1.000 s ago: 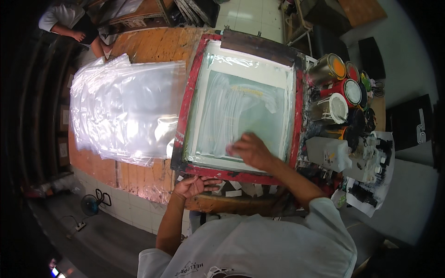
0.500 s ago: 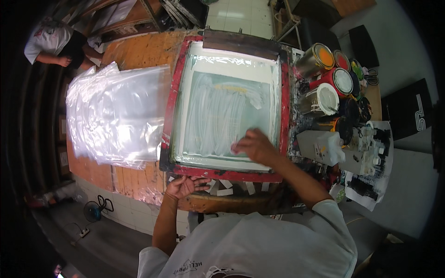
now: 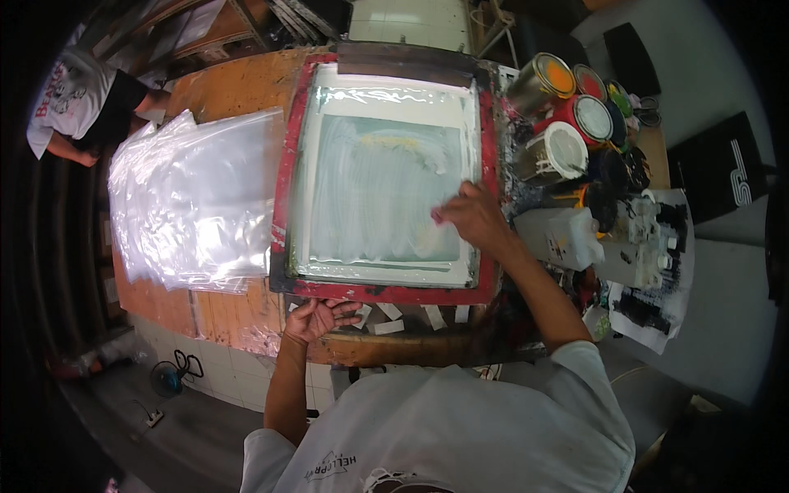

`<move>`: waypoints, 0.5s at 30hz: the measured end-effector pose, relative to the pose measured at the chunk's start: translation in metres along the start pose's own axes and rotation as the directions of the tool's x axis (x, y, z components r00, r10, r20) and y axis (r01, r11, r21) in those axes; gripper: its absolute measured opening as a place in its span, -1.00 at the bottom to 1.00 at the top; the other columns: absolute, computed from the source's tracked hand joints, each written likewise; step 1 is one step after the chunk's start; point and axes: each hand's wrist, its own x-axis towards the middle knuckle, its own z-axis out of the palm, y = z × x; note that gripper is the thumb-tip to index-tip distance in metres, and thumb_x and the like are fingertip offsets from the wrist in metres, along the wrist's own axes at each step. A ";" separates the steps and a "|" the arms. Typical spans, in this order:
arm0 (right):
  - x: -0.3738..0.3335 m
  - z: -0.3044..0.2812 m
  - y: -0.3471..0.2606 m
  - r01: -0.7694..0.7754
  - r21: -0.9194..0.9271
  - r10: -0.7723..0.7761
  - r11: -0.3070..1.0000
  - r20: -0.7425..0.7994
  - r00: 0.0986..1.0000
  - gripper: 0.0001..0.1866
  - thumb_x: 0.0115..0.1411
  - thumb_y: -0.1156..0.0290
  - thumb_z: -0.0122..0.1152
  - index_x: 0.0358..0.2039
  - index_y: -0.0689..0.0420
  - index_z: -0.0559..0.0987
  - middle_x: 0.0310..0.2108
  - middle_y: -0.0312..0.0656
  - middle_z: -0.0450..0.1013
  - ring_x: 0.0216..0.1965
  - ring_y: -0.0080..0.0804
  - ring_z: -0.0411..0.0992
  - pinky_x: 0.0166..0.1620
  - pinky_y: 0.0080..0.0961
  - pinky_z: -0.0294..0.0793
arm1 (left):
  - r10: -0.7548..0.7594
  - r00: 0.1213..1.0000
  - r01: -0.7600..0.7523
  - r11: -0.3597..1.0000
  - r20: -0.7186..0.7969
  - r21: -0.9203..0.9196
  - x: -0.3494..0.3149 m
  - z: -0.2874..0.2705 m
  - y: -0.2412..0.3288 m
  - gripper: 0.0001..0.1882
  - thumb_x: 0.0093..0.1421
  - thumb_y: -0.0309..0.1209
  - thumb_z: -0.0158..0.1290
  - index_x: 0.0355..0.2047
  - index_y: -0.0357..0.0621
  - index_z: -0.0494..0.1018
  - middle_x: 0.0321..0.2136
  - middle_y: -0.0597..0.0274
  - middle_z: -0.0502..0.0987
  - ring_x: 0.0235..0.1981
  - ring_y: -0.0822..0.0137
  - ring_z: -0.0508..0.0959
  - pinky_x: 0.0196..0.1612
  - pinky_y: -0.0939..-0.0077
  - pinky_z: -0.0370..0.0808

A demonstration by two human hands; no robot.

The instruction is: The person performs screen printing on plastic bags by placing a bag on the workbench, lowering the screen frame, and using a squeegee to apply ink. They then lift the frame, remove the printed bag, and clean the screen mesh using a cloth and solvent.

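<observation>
A screen printing frame (image 3: 289,177) with red, paint-stained edges lies on the wooden table, and its pale green mesh (image 3: 370,197) carries whitish wet smears and a faint yellow patch. My right hand (image 3: 478,220) is closed over the mesh's right part, pinching a small pinkish wad (image 3: 440,215) whose material I cannot make out. At the near edge of the frame, my left hand (image 3: 316,319) rests palm up with fingers apart, holding nothing; some fingertips lie close under the red edge.
Clear plastic sheets (image 3: 197,197) are stacked left of the frame. Open paint cans (image 3: 565,141) and a whitish plastic jug (image 3: 563,238) crowd the right side. Small white strips (image 3: 389,327) lie below the near edge. Another person (image 3: 78,103) stands at the far left.
My right hand has moved up and right across the mesh with the wad. The whitish smears are spread differently. My left hand stays by the near edge; the whole view has shifted slightly.
</observation>
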 end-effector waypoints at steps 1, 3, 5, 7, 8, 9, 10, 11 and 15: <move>0.015 -0.003 -0.003 0.020 0.027 -0.019 0.999 -0.063 0.998 -0.76 -0.02 0.54 0.24 -0.35 -0.07 0.72 -0.29 -0.47 0.65 -0.26 -0.37 0.39 -0.13 -0.34 0.38 | 0.001 1.000 -0.001 1.000 -0.015 -0.013 -0.002 -0.003 0.000 -0.27 0.34 0.04 0.04 0.37 -0.12 0.25 0.35 0.00 0.33 0.42 -0.28 0.15 0.39 -0.46 0.02; 0.017 0.006 -0.013 0.103 0.156 -0.083 0.982 -0.130 0.988 -0.78 -0.01 0.52 0.25 -0.36 -0.07 0.72 -0.29 -0.49 0.65 -0.26 -0.38 0.39 -0.12 -0.33 0.38 | -0.020 1.000 0.020 0.999 -0.015 0.028 0.003 0.004 0.004 -0.29 0.35 0.04 0.03 0.38 -0.06 0.24 0.36 0.00 0.32 0.41 -0.29 0.16 0.39 -0.46 0.03; -0.003 0.000 -0.041 0.166 0.145 -0.163 0.975 -0.037 0.986 -0.78 0.02 0.50 0.25 -0.35 -0.09 0.73 -0.31 -0.49 0.65 -0.27 -0.38 0.38 -0.12 -0.32 0.37 | -0.005 1.000 0.004 0.999 0.007 0.045 0.000 0.000 0.002 -0.29 0.35 0.04 0.03 0.38 -0.06 0.24 0.36 0.00 0.31 0.41 -0.28 0.16 0.38 -0.46 0.04; -0.016 -0.002 -0.035 0.198 0.153 -0.192 0.968 -0.051 0.980 -0.76 0.01 0.50 0.27 -0.32 -0.10 0.73 -0.35 -0.48 0.63 -0.25 -0.37 0.40 -0.09 -0.33 0.38 | 0.011 1.000 -0.012 0.999 0.015 0.044 0.001 -0.001 0.003 -0.28 0.35 0.04 0.03 0.38 -0.07 0.23 0.36 0.00 0.31 0.41 -0.28 0.17 0.38 -0.46 0.04; -0.015 0.004 -0.024 0.146 0.086 -0.142 0.986 -0.049 0.989 -0.75 0.00 0.50 0.27 -0.32 -0.11 0.73 -0.35 -0.47 0.63 -0.25 -0.37 0.39 -0.09 -0.33 0.38 | 0.020 1.000 -0.020 0.999 0.008 0.034 0.003 0.000 0.004 -0.28 0.35 0.04 0.03 0.38 -0.09 0.23 0.36 0.00 0.32 0.41 -0.28 0.17 0.38 -0.47 0.04; -0.003 -0.003 -0.017 0.086 0.022 -0.084 0.996 -0.048 0.995 -0.75 -0.01 0.51 0.27 -0.32 -0.11 0.74 -0.36 -0.47 0.63 -0.26 -0.37 0.39 -0.09 -0.34 0.38 | 0.021 1.000 -0.021 1.000 -0.001 0.020 0.001 0.000 0.002 -0.27 0.35 0.04 0.03 0.38 -0.11 0.23 0.35 0.00 0.32 0.41 -0.28 0.17 0.38 -0.47 0.04; 0.006 -0.010 -0.008 0.018 -0.054 -0.021 0.998 -0.054 0.998 -0.74 -0.01 0.52 0.27 -0.32 -0.12 0.74 -0.36 -0.47 0.62 -0.26 -0.37 0.39 -0.09 -0.34 0.38 | 0.013 1.000 -0.013 0.999 -0.017 0.030 0.002 0.002 0.001 -0.28 0.34 0.06 0.03 0.37 -0.08 0.25 0.32 0.04 0.37 0.40 -0.26 0.19 0.37 -0.48 0.04; 0.019 0.000 -0.009 -0.017 -0.015 0.014 1.000 -0.142 0.990 -0.74 -0.02 0.53 0.25 -0.34 -0.11 0.73 -0.34 -0.47 0.62 -0.28 -0.37 0.37 -0.11 -0.33 0.37 | 0.006 0.999 -0.005 0.999 -0.033 0.040 0.002 0.005 0.002 -0.29 0.33 0.08 0.03 0.35 -0.05 0.27 0.29 0.08 0.41 0.39 -0.25 0.21 0.37 -0.48 0.04; 0.022 0.033 -0.060 0.196 0.140 -0.175 0.971 -0.147 0.973 -0.74 -0.02 0.55 0.23 -0.34 -0.07 0.73 -0.27 -0.46 0.63 -0.25 -0.38 0.36 -0.13 -0.33 0.36 | 0.005 1.000 -0.005 1.000 0.022 0.016 -0.002 -0.006 0.000 -0.25 0.33 0.05 0.05 0.37 -0.16 0.23 0.37 0.01 0.30 0.41 -0.27 0.16 0.38 -0.46 0.03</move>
